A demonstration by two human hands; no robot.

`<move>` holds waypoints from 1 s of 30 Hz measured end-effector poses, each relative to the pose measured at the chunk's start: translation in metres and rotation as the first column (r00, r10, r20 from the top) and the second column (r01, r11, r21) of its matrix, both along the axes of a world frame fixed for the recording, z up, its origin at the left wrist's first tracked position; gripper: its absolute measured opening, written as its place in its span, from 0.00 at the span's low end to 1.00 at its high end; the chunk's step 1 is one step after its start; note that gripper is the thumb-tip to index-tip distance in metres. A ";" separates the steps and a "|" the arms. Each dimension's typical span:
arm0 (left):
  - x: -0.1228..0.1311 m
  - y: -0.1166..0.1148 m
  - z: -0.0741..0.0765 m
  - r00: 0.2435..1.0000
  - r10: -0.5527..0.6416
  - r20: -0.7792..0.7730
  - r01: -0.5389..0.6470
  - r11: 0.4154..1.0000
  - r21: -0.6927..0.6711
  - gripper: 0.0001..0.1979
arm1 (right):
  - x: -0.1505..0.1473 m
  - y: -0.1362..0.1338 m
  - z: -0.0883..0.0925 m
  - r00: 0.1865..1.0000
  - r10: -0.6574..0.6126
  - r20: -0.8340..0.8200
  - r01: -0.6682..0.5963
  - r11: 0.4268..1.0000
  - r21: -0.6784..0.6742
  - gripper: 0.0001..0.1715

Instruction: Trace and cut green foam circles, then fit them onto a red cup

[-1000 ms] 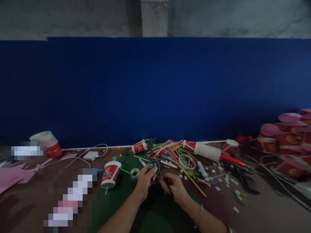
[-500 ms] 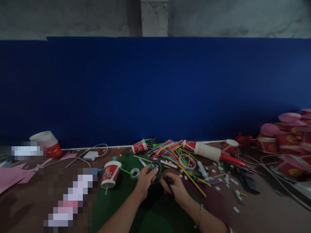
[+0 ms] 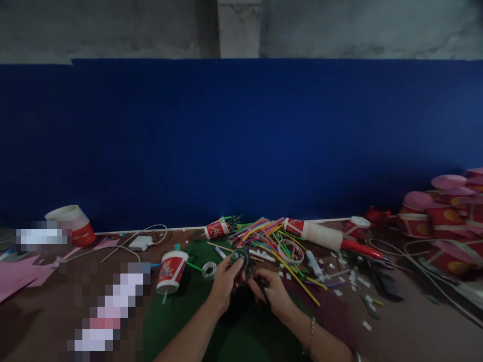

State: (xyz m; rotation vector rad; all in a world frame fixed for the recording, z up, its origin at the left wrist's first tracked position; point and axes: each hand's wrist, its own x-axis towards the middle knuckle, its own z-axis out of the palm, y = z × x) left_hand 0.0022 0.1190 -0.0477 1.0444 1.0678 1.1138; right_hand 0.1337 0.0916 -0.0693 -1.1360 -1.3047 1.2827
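Note:
In the head view, my left hand pinches a small dark green disc with pale marks on it, thumb on its face. My right hand is closed around a slim black pen-like stick, whose upper end is close to the disc's right edge. Whether the stick touches the disc I cannot tell. Dark green paper lies beneath both hands. Left of my left hand are a roll of tape and a red-and-white paper cup with a green straw sticking out of its side.
A heap of coloured straws lies beyond my hands, beside a stack of paper cups. Paper scraps and a black object are scattered right. Red cups with pink discs crowd the far right. A white adapter lies left.
The disc in my left hand has shifted slightly left and its face shows a little more. My right hand keeps its grip on the stick, almost unmoved.

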 end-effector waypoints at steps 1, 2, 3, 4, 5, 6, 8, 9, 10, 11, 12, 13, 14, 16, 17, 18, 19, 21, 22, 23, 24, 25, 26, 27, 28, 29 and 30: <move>0.000 0.000 -0.001 1.000 -0.001 0.007 0.001 1.000 0.003 0.14 | 0.000 0.000 0.000 1.000 0.000 0.002 0.000 1.000 0.003 0.17; 0.000 0.000 -0.001 1.000 -0.003 0.013 0.003 1.000 0.007 0.14 | 0.000 -0.001 0.001 1.000 0.003 0.001 -0.003 1.000 0.007 0.18; 0.000 0.000 -0.002 1.000 -0.007 0.018 0.007 1.000 0.013 0.14 | 0.000 -0.001 0.002 1.000 0.009 -0.003 -0.009 1.000 0.010 0.19; 0.001 0.000 -0.002 1.000 -0.013 0.022 0.013 1.000 0.020 0.14 | 0.000 -0.002 0.003 1.000 0.016 -0.009 -0.015 1.000 0.014 0.19; 0.001 0.000 -0.002 1.000 -0.019 0.024 0.018 0.999 0.027 0.14 | 0.000 -0.003 0.005 1.000 0.020 -0.016 -0.020 1.000 0.016 0.20; 0.001 0.000 -0.001 0.999 -0.025 0.025 0.024 0.999 0.032 0.14 | 0.000 -0.003 0.006 1.000 0.022 -0.022 -0.021 1.000 0.015 0.20; 0.002 0.000 -0.001 0.999 -0.034 0.024 0.033 0.999 0.037 0.15 | 0.000 -0.004 0.008 0.999 0.017 -0.028 -0.017 1.000 0.013 0.20; 0.002 0.000 -0.001 0.999 -0.037 0.024 0.036 0.999 0.039 0.15 | 0.000 -0.004 0.008 0.999 0.015 -0.031 -0.014 1.000 0.014 0.20; 0.002 0.000 0.000 0.999 -0.041 0.024 0.040 0.998 0.042 0.15 | 0.000 -0.004 0.008 0.999 0.013 -0.032 -0.013 1.000 0.018 0.20; 0.001 0.000 0.000 0.999 -0.045 0.024 0.044 0.998 0.043 0.15 | 0.000 -0.003 0.008 0.999 0.011 -0.031 -0.010 1.000 0.022 0.19; 0.001 0.000 0.000 0.999 -0.046 0.024 0.045 0.998 0.044 0.15 | 0.000 -0.003 0.007 1.000 0.009 -0.028 -0.008 1.000 0.024 0.19; 0.001 0.000 0.000 0.999 -0.045 0.024 0.044 0.998 0.045 0.15 | 0.000 -0.003 0.007 1.000 0.008 -0.023 -0.007 1.000 0.025 0.18; 0.000 0.000 0.000 0.999 -0.043 0.023 0.042 0.998 0.047 0.15 | 0.000 -0.003 0.007 1.000 0.005 -0.020 -0.005 1.000 0.025 0.18; 0.000 0.000 0.000 0.999 -0.034 0.013 0.033 0.998 0.051 0.15 | 0.000 -0.003 0.008 1.000 0.002 -0.018 -0.002 1.000 0.016 0.17; 0.000 0.000 0.001 1.000 -0.029 0.007 0.028 0.998 0.052 0.15 | 0.000 -0.003 0.009 1.000 -0.001 -0.019 0.001 1.000 0.010 0.17; 0.000 0.000 0.001 1.000 -0.024 0.000 0.024 0.998 0.054 0.15 | 0.000 -0.003 0.010 1.000 -0.003 -0.018 0.003 1.000 0.004 0.18; 0.000 0.000 0.002 1.000 -0.018 -0.007 0.018 0.998 0.054 0.15 | -0.001 -0.003 0.010 1.000 -0.007 -0.016 0.007 1.000 -0.004 0.18; 0.000 0.000 0.003 1.000 -0.002 -0.014 0.003 0.999 0.053 0.15 | -0.002 -0.003 0.011 1.000 -0.016 -0.015 0.016 1.000 -0.013 0.19; 0.000 0.000 0.003 1.000 0.008 -0.013 -0.007 0.999 0.049 0.16 | -0.002 -0.003 0.010 1.000 -0.019 -0.015 0.018 1.000 -0.014 0.19; 0.000 0.000 0.003 1.000 0.020 -0.007 -0.019 0.999 0.041 0.16 | -0.002 -0.003 0.009 1.000 -0.019 -0.014 0.019 1.000 -0.014 0.19; 0.000 0.000 0.003 1.000 0.030 0.002 -0.030 0.999 0.032 0.16 | -0.002 -0.003 0.008 1.000 -0.016 -0.010 0.015 1.000 -0.013 0.20; 0.000 0.000 0.003 0.999 0.041 0.014 -0.041 0.999 0.022 0.17 | -0.001 -0.003 0.008 1.000 -0.011 0.001 0.011 1.000 -0.010 0.20; 0.000 0.001 0.003 0.998 0.050 0.027 -0.051 0.999 0.014 0.17 | -0.001 -0.003 0.007 1.000 -0.003 0.014 0.003 1.000 -0.005 0.20; -0.001 0.001 0.003 0.998 0.056 0.037 -0.056 0.998 0.009 0.17 | 0.000 -0.003 0.007 1.000 0.006 0.024 -0.006 1.000 0.001 0.21; -0.001 0.002 0.002 0.997 0.058 0.044 -0.058 0.998 0.007 0.17 | 0.000 -0.003 0.008 1.000 0.016 0.026 -0.016 1.000 0.007 0.21; -0.001 0.002 0.002 0.997 0.057 0.049 -0.057 0.998 0.005 0.17 | 0.001 -0.003 0.008 0.999 0.026 0.020 -0.026 1.000 0.012 0.22; -0.001 0.002 0.001 0.997 0.053 0.049 -0.053 0.999 0.000 0.17 | 0.001 -0.004 0.009 0.999 0.036 0.008 -0.037 0.999 0.016 0.22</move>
